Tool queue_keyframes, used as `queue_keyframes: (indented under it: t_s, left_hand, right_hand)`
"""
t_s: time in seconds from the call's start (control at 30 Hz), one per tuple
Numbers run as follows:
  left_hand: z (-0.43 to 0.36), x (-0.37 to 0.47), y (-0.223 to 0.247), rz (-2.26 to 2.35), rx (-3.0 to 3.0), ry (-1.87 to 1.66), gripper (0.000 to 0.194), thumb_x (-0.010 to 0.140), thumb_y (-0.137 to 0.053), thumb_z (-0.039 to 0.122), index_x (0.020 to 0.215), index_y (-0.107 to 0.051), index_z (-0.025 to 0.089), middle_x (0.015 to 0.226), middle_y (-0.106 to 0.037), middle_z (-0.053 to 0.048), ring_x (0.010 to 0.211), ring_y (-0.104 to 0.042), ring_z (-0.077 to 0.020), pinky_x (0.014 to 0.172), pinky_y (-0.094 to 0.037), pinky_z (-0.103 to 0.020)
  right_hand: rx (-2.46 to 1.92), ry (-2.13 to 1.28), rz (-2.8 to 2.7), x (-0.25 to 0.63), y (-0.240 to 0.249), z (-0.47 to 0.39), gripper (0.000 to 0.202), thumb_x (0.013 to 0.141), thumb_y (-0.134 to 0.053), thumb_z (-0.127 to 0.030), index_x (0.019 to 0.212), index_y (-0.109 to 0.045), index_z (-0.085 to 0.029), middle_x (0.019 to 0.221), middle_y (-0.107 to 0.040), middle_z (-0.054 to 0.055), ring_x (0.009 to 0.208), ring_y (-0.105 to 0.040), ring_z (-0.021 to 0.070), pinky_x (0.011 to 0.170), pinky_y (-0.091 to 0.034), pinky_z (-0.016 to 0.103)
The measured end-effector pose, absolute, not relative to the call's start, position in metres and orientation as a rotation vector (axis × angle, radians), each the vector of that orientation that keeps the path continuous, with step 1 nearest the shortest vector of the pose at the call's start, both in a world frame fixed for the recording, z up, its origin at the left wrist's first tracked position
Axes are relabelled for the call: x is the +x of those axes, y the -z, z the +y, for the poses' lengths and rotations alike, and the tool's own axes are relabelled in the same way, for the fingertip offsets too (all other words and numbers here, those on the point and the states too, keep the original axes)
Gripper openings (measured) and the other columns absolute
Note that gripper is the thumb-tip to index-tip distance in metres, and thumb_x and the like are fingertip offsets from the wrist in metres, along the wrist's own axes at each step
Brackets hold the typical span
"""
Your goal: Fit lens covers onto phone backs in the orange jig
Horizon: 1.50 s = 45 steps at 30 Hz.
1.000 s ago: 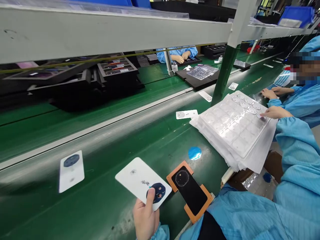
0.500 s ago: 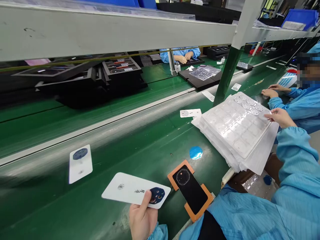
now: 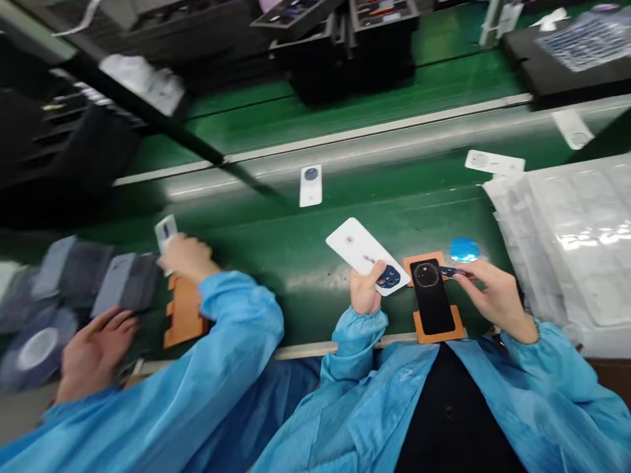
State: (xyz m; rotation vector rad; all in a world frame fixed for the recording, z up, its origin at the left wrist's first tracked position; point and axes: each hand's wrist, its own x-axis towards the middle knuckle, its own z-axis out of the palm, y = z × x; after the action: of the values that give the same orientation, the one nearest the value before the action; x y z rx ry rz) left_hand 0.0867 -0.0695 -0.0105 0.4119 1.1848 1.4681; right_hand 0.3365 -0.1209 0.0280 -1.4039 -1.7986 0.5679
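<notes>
My left hand [image 3: 365, 289] grips a white card [image 3: 362, 248] with a dark round camera print at its lower right end, thumb on top. Just right of it, a black phone-shaped panel [image 3: 434, 299] with a circular ring lies in an orange holder [image 3: 424, 334]. Pinched between the fingers of my right hand [image 3: 490, 292] is a small dark piece [image 3: 449, 271], its tip at the panel's upper right edge beside the ring. A blue round film [image 3: 464, 249] lies on the green surface just above my right hand.
At left, a co-worker's hands [image 3: 190, 256] work by another orange holder [image 3: 183, 315] and stacked grey panels [image 3: 118, 282]. White cards [image 3: 310, 190] lie along the bench. Clear trays [image 3: 586, 243] sit at right; black trays [image 3: 340, 59] stand behind.
The view has swung left, bringing the co-worker's hands in. My right hand has left the clear tray and come to the black panel with a small dark piece. My left hand still holds the card.
</notes>
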Motion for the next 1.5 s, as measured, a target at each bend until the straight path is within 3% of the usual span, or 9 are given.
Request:
queue_keyframes:
  t_s: [0.3,0.47,0.6,0.7,0.8,0.97,1.1,1.3,1.5]
  left_hand:
    - [-0.07,0.058,0.021,1.173,0.356,-1.608,0.055,0.063,-0.094,0.049,0.102,-0.079,0.013,0.113,-0.078,-0.013,0.111,-0.073,-0.0272,0.098,-0.055,-0.035]
    - [-0.07,0.062,0.023,1.149,0.324,-1.583,0.055,0.062,-0.095,0.049,0.103,-0.079,0.015,0.115,-0.077,-0.012,0.109,-0.073,-0.0266,0.093,-0.057,-0.034]
    - [-0.07,0.069,0.023,1.155,0.379,-1.517,0.048,0.062,-0.095,0.048,0.093,-0.08,0.015,0.099,-0.079,-0.008,0.086,-0.075,-0.0208,0.078,-0.058,-0.03]
    - [-0.072,0.086,0.022,1.178,0.53,-1.46,0.038,0.064,-0.094,0.045,0.076,-0.077,0.013,0.075,-0.076,-0.005,0.063,-0.067,-0.0137,0.061,-0.053,-0.025]
    - [-0.076,0.112,0.02,1.174,0.69,-1.395,0.034,0.069,-0.091,0.043,0.071,-0.075,0.013,0.069,-0.074,-0.005,0.057,-0.065,-0.0126,0.056,-0.052,-0.024]
    - [-0.085,0.142,0.016,1.046,0.688,-1.412,0.049,0.082,-0.077,0.061,0.102,-0.079,0.016,0.104,-0.079,-0.011,0.09,-0.076,-0.0231,0.083,-0.063,-0.034]
    - [-0.09,0.141,0.013,1.068,0.793,-1.429,0.053,0.085,-0.072,0.066,0.109,-0.081,0.02,0.114,-0.078,-0.011,0.111,-0.073,-0.0274,0.104,-0.057,-0.04]
    - [-0.093,0.138,0.012,1.178,0.936,-1.426,0.051,0.087,-0.069,0.066,0.104,-0.082,0.02,0.106,-0.079,-0.009,0.111,-0.072,-0.0288,0.107,-0.054,-0.041]
    - [-0.096,0.138,0.007,1.165,1.051,-1.423,0.049,0.093,-0.066,0.058,0.122,-0.077,0.021,0.122,-0.076,-0.009,0.119,-0.07,-0.03,0.112,-0.051,-0.043]
  right_hand:
    - [-0.972,-0.356,-2.319,0.33,0.046,-0.087,0.041,0.098,-0.048,-0.004,0.117,-0.075,-0.026,0.126,-0.074,0.004,0.133,-0.061,0.0279,0.104,-0.06,0.051]
    - [-1.01,-0.373,-2.416,0.333,0.046,-0.091,0.054,0.091,-0.041,0.005,0.124,-0.072,-0.025,0.138,-0.067,0.005,0.146,-0.047,0.0305,0.115,-0.049,0.061]
    - [-1.02,-0.415,-2.282,0.323,0.03,-0.097,0.045,0.095,-0.045,-0.001,0.122,-0.071,-0.026,0.132,-0.07,0.007,0.138,-0.056,0.0302,0.108,-0.054,0.058]
    - [-1.062,-0.426,-2.026,0.308,0.007,-0.099,0.03,0.097,-0.055,-0.008,0.115,-0.071,-0.026,0.113,-0.076,0.006,0.109,-0.072,0.0241,0.092,-0.062,0.044]
    - [-1.183,-0.406,-1.864,0.288,-0.013,-0.096,0.012,0.096,-0.062,-0.016,0.103,-0.069,-0.023,0.095,-0.075,0.004,0.08,-0.071,0.0173,0.072,-0.06,0.032]
    - [-1.343,-0.252,-1.835,0.266,-0.025,-0.082,0.007,0.098,-0.061,-0.024,0.092,-0.066,-0.022,0.092,-0.071,0.007,0.085,-0.069,0.0212,0.075,-0.058,0.035]
    - [-1.367,-0.309,-1.767,0.265,-0.028,-0.078,0.012,0.099,-0.06,-0.026,0.089,-0.067,-0.023,0.091,-0.071,0.007,0.084,-0.069,0.0205,0.074,-0.057,0.034]
    - [-1.357,-0.337,-1.755,0.266,-0.028,-0.079,0.014,0.098,-0.057,-0.022,0.087,-0.066,-0.023,0.09,-0.072,0.006,0.083,-0.069,0.0197,0.072,-0.057,0.032]
    - [-1.31,-0.276,-1.754,0.266,-0.025,-0.077,0.012,0.094,-0.057,-0.014,0.09,-0.065,-0.023,0.093,-0.073,0.006,0.087,-0.07,0.0199,0.074,-0.056,0.032]
